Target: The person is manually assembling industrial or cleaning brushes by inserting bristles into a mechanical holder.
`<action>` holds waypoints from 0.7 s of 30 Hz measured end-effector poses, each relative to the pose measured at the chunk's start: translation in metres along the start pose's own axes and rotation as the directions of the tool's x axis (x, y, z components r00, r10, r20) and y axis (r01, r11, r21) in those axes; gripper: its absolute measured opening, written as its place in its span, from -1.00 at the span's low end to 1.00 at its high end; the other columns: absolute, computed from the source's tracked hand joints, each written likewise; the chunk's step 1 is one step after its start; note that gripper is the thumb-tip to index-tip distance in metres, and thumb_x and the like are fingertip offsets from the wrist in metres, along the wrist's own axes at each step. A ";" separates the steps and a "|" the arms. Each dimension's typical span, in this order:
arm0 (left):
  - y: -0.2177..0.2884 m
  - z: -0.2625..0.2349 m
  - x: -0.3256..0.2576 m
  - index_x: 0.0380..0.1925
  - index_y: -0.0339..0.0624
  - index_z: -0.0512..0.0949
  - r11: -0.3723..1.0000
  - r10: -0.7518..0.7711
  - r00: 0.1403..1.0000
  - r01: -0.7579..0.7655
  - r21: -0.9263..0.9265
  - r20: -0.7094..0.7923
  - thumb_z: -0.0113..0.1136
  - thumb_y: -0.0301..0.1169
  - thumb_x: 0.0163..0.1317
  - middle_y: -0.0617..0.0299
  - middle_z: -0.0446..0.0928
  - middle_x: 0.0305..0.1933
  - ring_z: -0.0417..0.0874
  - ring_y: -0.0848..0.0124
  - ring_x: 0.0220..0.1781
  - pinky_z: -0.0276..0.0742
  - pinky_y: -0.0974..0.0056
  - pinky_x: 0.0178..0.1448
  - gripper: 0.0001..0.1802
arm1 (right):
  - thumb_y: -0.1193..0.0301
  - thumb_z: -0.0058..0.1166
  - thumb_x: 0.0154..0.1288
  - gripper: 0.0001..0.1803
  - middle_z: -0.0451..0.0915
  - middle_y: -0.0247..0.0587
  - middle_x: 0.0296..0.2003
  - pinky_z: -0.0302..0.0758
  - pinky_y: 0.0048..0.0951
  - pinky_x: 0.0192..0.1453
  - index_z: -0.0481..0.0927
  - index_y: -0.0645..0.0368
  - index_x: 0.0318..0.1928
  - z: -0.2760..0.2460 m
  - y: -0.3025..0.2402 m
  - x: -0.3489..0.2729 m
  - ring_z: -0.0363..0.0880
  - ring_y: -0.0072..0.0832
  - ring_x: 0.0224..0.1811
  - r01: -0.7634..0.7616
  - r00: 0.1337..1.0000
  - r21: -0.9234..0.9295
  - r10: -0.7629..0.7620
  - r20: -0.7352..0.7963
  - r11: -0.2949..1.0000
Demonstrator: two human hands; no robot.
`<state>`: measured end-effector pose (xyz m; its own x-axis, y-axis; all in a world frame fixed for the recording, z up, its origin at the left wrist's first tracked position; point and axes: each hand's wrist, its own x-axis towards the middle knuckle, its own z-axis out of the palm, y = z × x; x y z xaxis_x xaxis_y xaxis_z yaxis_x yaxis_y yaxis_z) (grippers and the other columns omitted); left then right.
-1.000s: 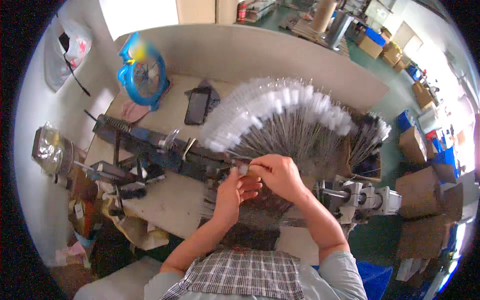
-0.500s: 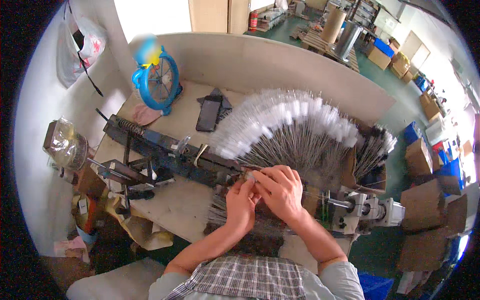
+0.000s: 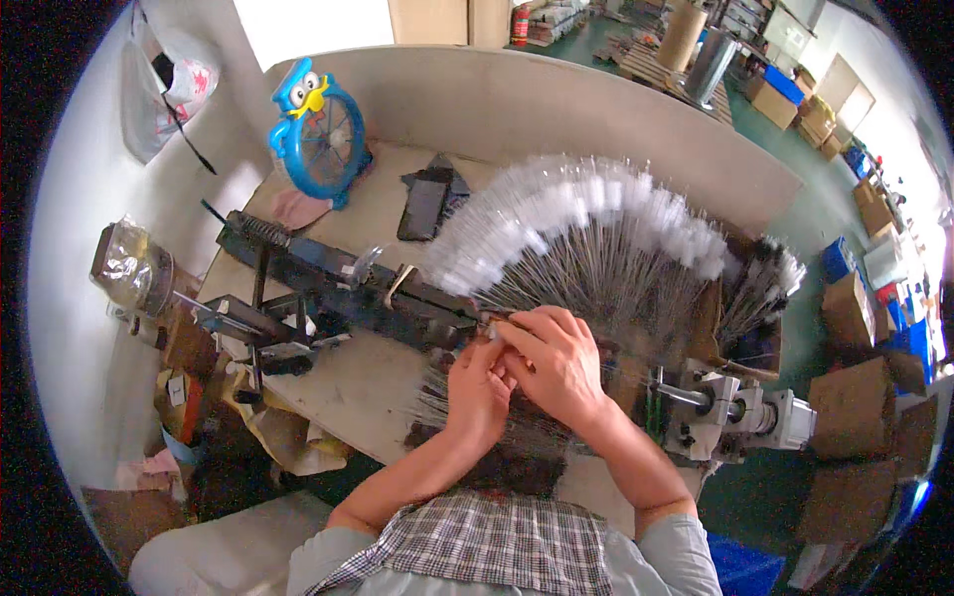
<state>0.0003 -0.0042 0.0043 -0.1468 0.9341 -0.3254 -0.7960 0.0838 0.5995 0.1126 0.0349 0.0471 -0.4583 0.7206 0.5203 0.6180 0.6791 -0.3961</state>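
While a fan of white-tipped wire brushes (image 3: 596, 219) spreads across the bench (image 3: 363, 397), a worker's left hand (image 3: 479, 392) and right hand (image 3: 558, 368) meet beside the end of a long dark metal fixture (image 3: 343, 268), fingers bent in around a small whitish piece (image 3: 493, 334); which hand grips it cannot be told. Behind the fixture lie a dark phone (image 3: 424, 209) and a round blue bird-faced object (image 3: 326, 144).

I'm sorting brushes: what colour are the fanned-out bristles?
The bristles are white, best seen in the head view.
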 end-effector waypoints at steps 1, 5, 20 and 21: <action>0.000 0.003 0.000 -0.25 -0.15 0.44 0.997 -0.065 0.998 0.064 -0.038 -0.016 -0.01 -0.31 0.26 0.30 0.48 -0.23 0.50 0.48 -0.16 0.39 0.36 0.00 -0.83 | 0.37 0.19 -0.06 -0.71 0.56 -0.35 -0.22 0.41 -0.27 -0.03 0.62 0.03 -0.23 0.000 0.002 0.001 0.47 -0.32 -0.08 -0.003 1.000 0.006 0.003 -0.001 1.000; 0.008 0.009 -0.005 -0.23 -0.12 0.45 0.987 -0.095 0.995 0.097 -0.128 0.019 -0.05 -0.22 0.29 0.31 0.47 -0.23 0.48 0.47 -0.12 0.36 0.33 0.06 -0.77 | 0.36 0.19 -0.05 -0.72 0.56 -0.34 -0.22 0.41 -0.27 -0.03 0.62 0.03 -0.22 0.001 0.001 0.004 0.48 -0.31 -0.09 0.007 1.000 0.009 -0.007 0.015 1.000; 0.003 0.003 0.001 -0.21 -0.06 0.43 0.964 -0.133 0.990 0.121 -0.238 -0.036 -0.18 -0.09 0.35 0.37 0.47 -0.17 0.50 0.51 -0.21 0.45 0.42 -0.17 -0.67 | 0.35 0.20 -0.06 -0.69 0.57 -0.39 -0.21 0.38 -0.30 -0.07 0.60 0.05 -0.20 0.017 -0.010 0.010 0.49 -0.37 -0.11 -0.021 0.996 -0.075 0.015 -0.084 0.997; 0.003 0.001 0.000 -0.21 -0.06 0.43 0.965 -0.129 0.991 0.117 -0.235 -0.034 -0.18 -0.09 0.35 0.37 0.47 -0.17 0.50 0.51 -0.21 0.45 0.42 -0.17 -0.67 | 0.35 0.20 -0.06 -0.69 0.57 -0.39 -0.21 0.38 -0.30 -0.07 0.60 0.05 -0.20 0.017 -0.009 0.009 0.49 -0.37 -0.11 -0.019 0.996 -0.074 0.012 -0.089 0.997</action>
<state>-0.0015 -0.0038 0.0073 -0.0628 0.9034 -0.4243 -0.9233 0.1088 0.3683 0.0914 0.0378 0.0426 -0.3922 0.7134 0.5807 0.6720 0.6533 -0.3487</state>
